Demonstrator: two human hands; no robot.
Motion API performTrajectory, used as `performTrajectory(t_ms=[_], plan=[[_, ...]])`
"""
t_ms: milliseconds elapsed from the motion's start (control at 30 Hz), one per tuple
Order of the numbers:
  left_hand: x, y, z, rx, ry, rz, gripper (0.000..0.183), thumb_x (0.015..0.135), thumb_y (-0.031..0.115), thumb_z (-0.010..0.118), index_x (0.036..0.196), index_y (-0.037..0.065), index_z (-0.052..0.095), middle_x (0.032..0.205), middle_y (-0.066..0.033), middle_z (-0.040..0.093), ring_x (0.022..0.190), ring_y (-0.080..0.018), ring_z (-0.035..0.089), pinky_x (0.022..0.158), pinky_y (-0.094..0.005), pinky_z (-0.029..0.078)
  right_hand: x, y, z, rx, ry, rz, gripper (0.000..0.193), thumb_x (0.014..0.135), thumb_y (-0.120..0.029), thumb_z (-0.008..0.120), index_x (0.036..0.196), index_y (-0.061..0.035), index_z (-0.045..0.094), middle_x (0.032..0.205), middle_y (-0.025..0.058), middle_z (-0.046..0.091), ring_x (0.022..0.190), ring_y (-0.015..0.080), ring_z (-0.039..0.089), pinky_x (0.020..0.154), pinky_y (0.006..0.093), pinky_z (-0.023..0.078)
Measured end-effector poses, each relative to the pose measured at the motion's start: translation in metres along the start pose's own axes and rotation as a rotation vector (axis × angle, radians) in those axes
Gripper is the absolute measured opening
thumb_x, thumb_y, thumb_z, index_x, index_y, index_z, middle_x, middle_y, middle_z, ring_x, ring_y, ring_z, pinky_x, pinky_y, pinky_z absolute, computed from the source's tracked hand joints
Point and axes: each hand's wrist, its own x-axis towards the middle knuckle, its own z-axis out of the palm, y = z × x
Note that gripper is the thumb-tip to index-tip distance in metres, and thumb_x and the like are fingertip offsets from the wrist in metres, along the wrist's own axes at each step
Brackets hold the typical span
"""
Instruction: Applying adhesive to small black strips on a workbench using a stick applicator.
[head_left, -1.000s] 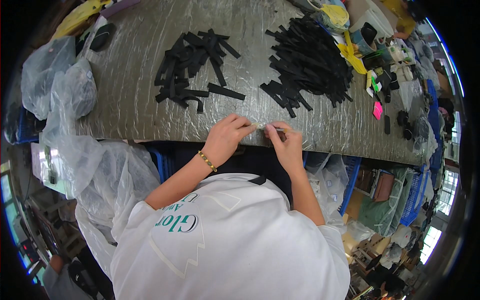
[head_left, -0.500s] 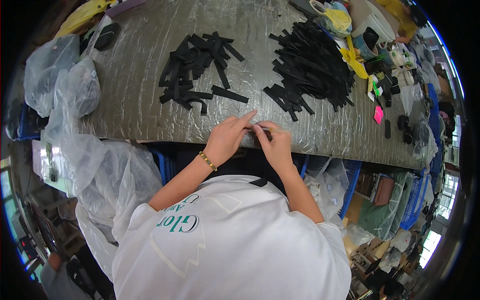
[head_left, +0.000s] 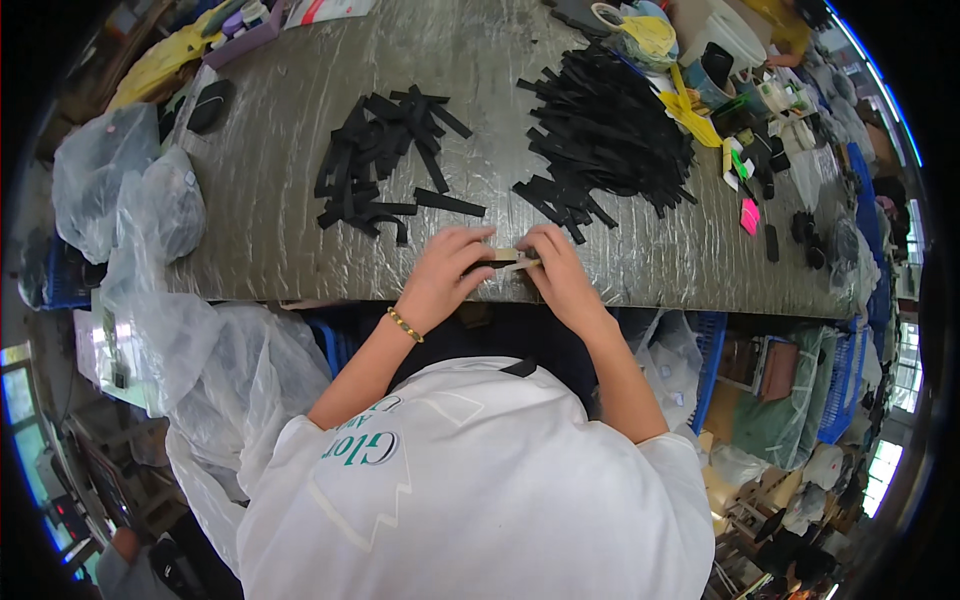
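Close to the near edge of the table, my left hand (head_left: 443,273) and my right hand (head_left: 563,278) face each other with bent fingers. Between their fingertips is a short black strip (head_left: 482,266), with a pale, narrow piece (head_left: 508,255) along it. Both hands grip it, one at each end; where black and pale parts join is too small to make out. Just beyond my left hand lies a single black strip (head_left: 450,203), beside a loose pile of black strips (head_left: 385,150). A larger heap of black strips (head_left: 610,130) spreads beyond my right hand.
Clear plastic bags (head_left: 165,210) bulge at the table's left edge, near a black pouch (head_left: 210,106). Tubs, a yellow strap (head_left: 690,118), a pink tag (head_left: 749,216) and small black items crowd the right side. Blue crates (head_left: 709,365) stand below the table edge.
My hands have drawn slightly apart, and the pale piece and black strip between them now show. The table appears shifted a little in the view; the piles lie as before.
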Motion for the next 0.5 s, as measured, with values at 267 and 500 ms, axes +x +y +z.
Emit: performTrajectory(t_ms=[267, 500], plan=[[0.0, -0.012, -0.022, -0.03, -0.074, -0.136, 0.013, 0.085, 0.006, 0.069, 0.097, 0.003, 0.066, 0.096, -0.0106, 0.067, 0.09, -0.0321, 0.063, 0.08, -0.0392, 0.051, 0.001, -0.006, 0.016, 0.15, 0.019, 0.08, 0.021, 0.089, -0.001, 0.065, 0.108, -0.0004, 0.058, 0.111, 0.0163, 0.056, 0.101, 0.0355, 0.06, 0.084, 0.0384, 0.049], [-0.013, -0.018, -0.017, 0.02, -0.092, -0.212, 0.018, 0.084, 0.006, 0.071, 0.102, 0.003, 0.068, 0.101, -0.0114, 0.064, 0.095, -0.0323, 0.06, 0.082, -0.0392, 0.049, -0.002, -0.004, 0.019, 0.062, 0.082, 0.054, 0.014, 0.087, -0.001, 0.065, 0.1, 0.0004, 0.061, 0.106, 0.0153, 0.057, 0.097, 0.0362, 0.059, 0.084, 0.0387, 0.049]])
